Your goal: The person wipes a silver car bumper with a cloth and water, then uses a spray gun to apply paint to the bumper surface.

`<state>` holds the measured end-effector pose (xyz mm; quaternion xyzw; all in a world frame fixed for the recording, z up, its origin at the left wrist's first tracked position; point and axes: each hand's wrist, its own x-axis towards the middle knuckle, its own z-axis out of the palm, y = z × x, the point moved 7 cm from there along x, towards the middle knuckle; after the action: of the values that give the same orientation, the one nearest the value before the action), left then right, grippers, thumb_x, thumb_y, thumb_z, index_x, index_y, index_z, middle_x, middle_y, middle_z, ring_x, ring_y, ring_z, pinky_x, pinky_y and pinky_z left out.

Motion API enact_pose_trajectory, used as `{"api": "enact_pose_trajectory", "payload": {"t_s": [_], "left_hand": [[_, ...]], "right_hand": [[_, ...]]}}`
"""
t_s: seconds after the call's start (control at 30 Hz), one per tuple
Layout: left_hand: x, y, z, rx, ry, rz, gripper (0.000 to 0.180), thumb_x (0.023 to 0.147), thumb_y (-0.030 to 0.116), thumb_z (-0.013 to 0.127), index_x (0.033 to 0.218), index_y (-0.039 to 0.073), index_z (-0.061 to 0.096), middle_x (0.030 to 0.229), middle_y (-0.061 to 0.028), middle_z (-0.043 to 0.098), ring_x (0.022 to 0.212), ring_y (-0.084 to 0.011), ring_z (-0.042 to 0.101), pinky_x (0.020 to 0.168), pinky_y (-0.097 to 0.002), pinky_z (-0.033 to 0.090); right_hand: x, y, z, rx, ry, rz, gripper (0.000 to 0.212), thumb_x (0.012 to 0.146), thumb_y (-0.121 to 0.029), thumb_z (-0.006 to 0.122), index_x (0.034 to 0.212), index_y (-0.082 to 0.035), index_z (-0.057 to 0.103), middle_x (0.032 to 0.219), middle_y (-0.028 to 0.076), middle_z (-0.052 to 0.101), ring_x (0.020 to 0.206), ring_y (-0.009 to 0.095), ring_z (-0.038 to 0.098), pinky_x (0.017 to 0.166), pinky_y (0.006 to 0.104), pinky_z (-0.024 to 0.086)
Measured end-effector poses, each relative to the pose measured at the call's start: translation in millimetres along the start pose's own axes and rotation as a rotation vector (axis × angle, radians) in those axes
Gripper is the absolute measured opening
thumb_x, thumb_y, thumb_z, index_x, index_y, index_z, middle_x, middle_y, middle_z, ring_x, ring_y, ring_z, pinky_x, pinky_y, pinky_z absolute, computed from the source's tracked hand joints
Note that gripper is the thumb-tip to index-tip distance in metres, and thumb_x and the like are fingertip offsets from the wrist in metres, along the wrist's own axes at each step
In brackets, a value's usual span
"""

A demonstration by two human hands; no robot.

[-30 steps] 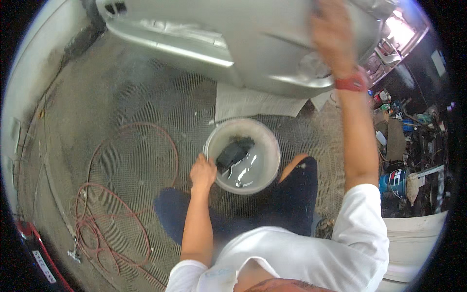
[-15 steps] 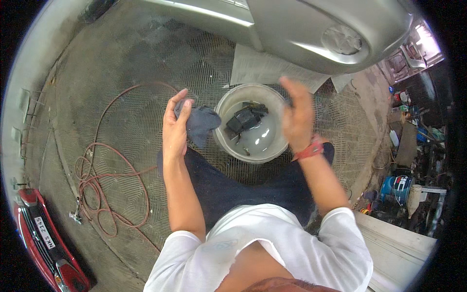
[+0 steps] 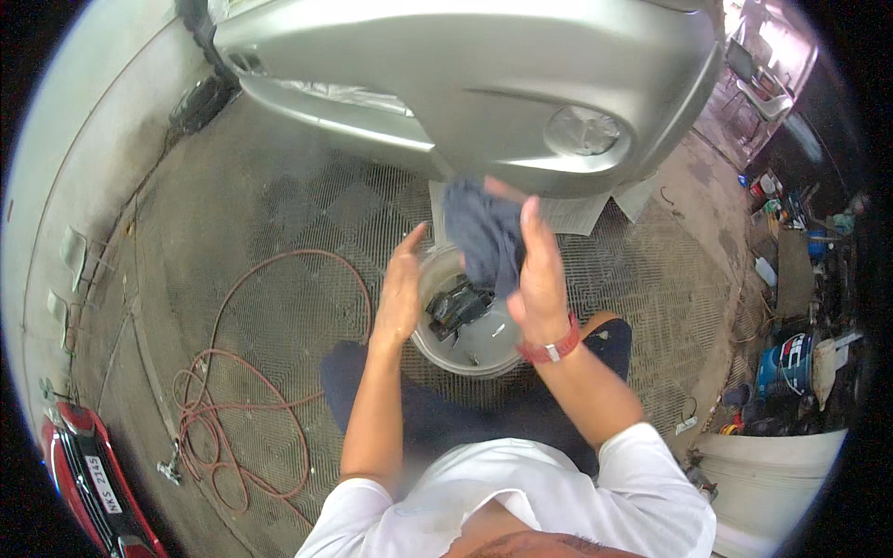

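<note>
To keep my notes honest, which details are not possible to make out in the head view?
Head view: right hand, partly hidden by grey cloth, somewhat blurred.
Head view: dark thing in bucket, partly hidden by cloth; kind unclear.
Head view: red car part, cut off by dark rim.

On your left, a pale wall (image 3: 102, 121), scuffed low down, bends round the view. The floor (image 3: 288, 209) before you is grey, ribbed in diamond patterns, with smoother concrete to either side; a reddish hose (image 3: 304, 445) lies looped on it at your left. To your far upper right, bright light pours through an opening (image 3: 786, 46) near a white chair (image 3: 770, 104). Clutter crowds your right, around a blue pail (image 3: 779, 372).
</note>
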<state>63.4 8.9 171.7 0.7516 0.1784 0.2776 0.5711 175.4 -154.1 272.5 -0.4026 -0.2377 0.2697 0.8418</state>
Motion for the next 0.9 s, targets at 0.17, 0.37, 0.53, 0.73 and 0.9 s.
{"api": "enact_pose_trajectory", "payload": {"t_s": [0.17,0.37,0.53,0.73,0.9], "left_hand": [[-23.9,-81.4,-23.0,0.581,0.064,-0.116,0.060,0.113,0.047,0.058,0.154,0.002,0.061,0.157,-0.0282,0.058,0.150,-0.0479,0.048,0.127,-0.0550,0.037],[-51.9,-132.2,49.6,0.884,0.092,0.069,0.056,0.105,0.041,0.070,0.146,0.002,0.069,0.165,-0.0302,0.049,0.149,-0.0527,0.047,0.124,-0.0603,0.039],[-63.3,-124.0,39.4,0.936,0.150,0.093,0.050,0.098,0.033,0.079,0.136,0.001,0.073,0.167,-0.0288,0.047,0.148,-0.0513,0.048,0.122,-0.0607,0.041],[-59.6,-121.5,48.5,0.932,0.118,0.057,0.041,0.094,0.027,0.081,0.125,0.000,0.076,0.166,-0.0297,0.046,0.148,-0.0522,0.047,0.123,-0.0600,0.041],[-58.0,-130.9,46.6,1.019,0.115,0.058,0.039,0.092,0.026,0.082,0.122,0.001,0.077,0.165,-0.0293,0.046,0.148,-0.0525,0.047,0.123,-0.0599,0.041]], "right_hand": [[66.4,-127.3,118.0,-1.302,0.188,-1.307,0.047,0.105,-0.047,0.070,0.142,-0.019,0.076,0.157,0.012,0.060,0.151,0.037,0.049,0.125,0.0594,0.036],[176.8,-125.3,119.3,-1.951,0.062,-1.511,0.045,0.101,-0.043,0.072,0.140,-0.020,0.075,0.159,0.001,0.062,0.155,0.034,0.044,0.129,0.0636,0.026],[141.5,-179.5,48.4,-1.830,0.110,-1.468,0.048,0.099,-0.040,0.073,0.144,-0.025,0.073,0.159,-0.001,0.061,0.156,0.032,0.044,0.129,0.0599,0.029],[130.3,-266.0,-106.7,-1.482,0.442,-1.424,0.051,0.108,-0.035,0.061,0.157,-0.021,0.059,0.168,0.015,0.048,0.154,0.042,0.042,0.131,0.0599,0.029],[193.3,-338.4,-195.4,-1.199,0.594,-1.211,0.053,0.118,-0.036,0.044,0.163,-0.008,0.052,0.173,0.023,0.041,0.163,0.044,0.034,0.135,0.0519,0.025]]}}
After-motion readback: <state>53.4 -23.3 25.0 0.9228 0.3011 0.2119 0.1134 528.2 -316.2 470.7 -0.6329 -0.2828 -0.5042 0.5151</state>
